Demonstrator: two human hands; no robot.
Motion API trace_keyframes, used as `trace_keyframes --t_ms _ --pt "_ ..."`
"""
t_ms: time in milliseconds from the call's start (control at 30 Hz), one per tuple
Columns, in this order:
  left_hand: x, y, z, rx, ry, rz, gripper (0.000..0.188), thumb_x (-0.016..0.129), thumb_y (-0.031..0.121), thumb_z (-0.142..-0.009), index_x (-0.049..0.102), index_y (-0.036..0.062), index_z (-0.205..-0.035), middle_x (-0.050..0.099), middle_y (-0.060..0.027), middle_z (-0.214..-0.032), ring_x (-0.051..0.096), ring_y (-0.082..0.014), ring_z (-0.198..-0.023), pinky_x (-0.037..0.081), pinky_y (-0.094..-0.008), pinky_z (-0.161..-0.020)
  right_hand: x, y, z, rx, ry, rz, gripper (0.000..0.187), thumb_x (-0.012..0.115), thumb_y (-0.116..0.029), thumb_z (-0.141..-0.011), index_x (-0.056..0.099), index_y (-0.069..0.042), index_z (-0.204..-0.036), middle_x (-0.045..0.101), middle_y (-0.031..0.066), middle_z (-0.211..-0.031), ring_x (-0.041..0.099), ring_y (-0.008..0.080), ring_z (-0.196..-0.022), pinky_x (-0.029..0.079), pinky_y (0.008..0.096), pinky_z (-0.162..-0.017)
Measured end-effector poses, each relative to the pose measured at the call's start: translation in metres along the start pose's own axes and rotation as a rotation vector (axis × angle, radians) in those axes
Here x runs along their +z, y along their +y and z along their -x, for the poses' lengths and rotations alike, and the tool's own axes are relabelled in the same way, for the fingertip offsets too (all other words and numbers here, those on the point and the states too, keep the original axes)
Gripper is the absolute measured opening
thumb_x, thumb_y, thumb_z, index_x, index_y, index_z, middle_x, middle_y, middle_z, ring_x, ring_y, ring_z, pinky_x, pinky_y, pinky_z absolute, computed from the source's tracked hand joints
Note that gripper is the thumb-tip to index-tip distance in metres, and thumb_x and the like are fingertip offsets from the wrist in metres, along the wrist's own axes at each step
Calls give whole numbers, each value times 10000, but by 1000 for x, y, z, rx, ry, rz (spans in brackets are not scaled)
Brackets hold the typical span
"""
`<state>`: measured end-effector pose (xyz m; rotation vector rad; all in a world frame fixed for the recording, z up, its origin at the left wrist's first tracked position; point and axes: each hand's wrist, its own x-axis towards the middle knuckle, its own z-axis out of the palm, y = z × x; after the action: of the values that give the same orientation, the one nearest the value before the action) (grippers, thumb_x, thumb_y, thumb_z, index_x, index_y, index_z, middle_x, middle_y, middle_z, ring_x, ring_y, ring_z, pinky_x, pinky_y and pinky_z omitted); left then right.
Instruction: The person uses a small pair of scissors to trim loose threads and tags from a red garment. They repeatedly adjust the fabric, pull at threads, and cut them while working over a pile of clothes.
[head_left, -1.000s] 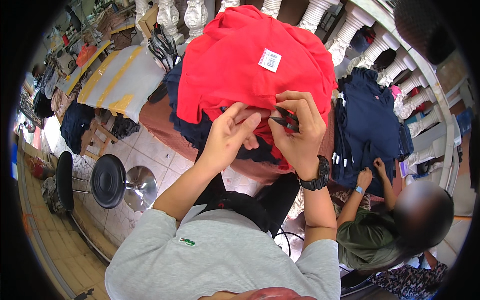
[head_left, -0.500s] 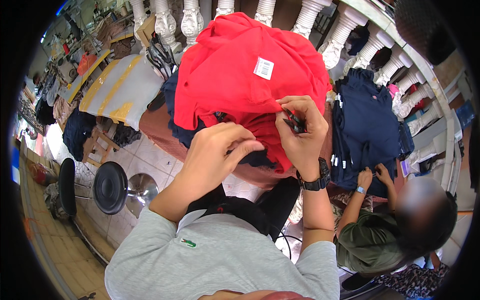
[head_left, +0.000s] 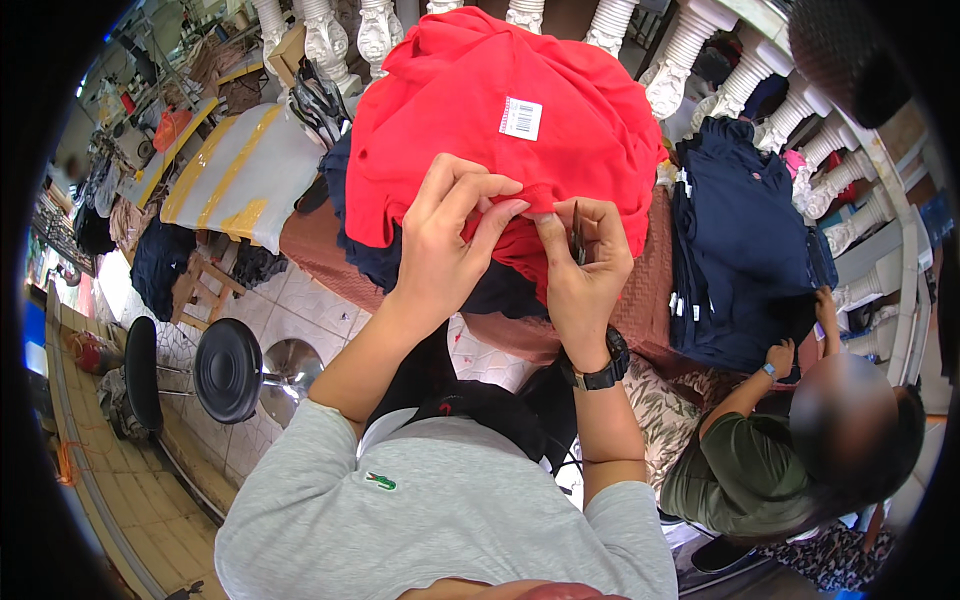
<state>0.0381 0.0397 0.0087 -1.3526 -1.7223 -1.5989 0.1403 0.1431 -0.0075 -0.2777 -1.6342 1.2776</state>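
A red garment [head_left: 440, 110] lies heaped on the table in front of me, with a white barcode label [head_left: 521, 119] on its upper side. My left hand [head_left: 447, 235] pinches the near edge of the red cloth between thumb and fingertips. Close beside it, my right hand [head_left: 585, 285] has its thumb and fingers at the same edge. Small dark thread snips [head_left: 577, 235] sit in that right hand, blades pointing up and partly covered by the fingers. Dark navy cloth [head_left: 372, 250] shows beneath the red garment.
Folded navy garments [head_left: 735, 230] are stacked at the right, where a co-worker's hands [head_left: 782, 357] touch their near edge. White balusters [head_left: 380, 35] line the back. A black round stool [head_left: 225, 370] stands left; a plastic-wrapped, yellow-taped surface [head_left: 240, 175] lies behind it.
My left hand has moved up and right onto the red edge and now pinches it. My right hand has shifted slightly left and down. The co-worker's hands have moved right along the navy stack.
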Motion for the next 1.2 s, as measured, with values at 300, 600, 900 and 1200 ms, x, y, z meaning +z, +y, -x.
trace_keyframes --t_ms 300,600,900,1200 --pt "-4 -7 9 -151 -92 203 65 690 -26 -906 638 -20 -945 610 -78 -975 615 -133 -816 495 -256 -717 -2 6 6 35 -45 -69 138 717 -12 -934 593 -15 -995 652 20 -925 602 53 -825 476 202 -749" --pt "-9 -13 23 -249 -113 355 64 636 -48 -951 626 -32 -1012 647 -100 -1070 617 -115 -933 505 -253 -826 -10 -38 22 527 -413 -272 311 533 -321 -1062 540 -42 -925 409 -61 -677 336 20 -577 277 214 -508" --pt "-11 -16 25 -253 -117 379 59 619 -49 -963 623 -36 -1020 663 -103 -1088 625 -108 -891 509 -249 -812 16 -17 36 559 -308 -353 472 311 -386 -1129 543 -19 -944 357 -43 -662 315 46 -568 258 236 -498" --pt "-14 -13 20 -162 -120 286 43 673 -39 -911 655 -30 -949 679 -106 -1024 635 -121 -835 515 -256 -757 28 -3 33 480 -264 -423 478 356 -427 -1116 533 -38 -901 386 -40 -651 324 30 -516 249 197 -451"
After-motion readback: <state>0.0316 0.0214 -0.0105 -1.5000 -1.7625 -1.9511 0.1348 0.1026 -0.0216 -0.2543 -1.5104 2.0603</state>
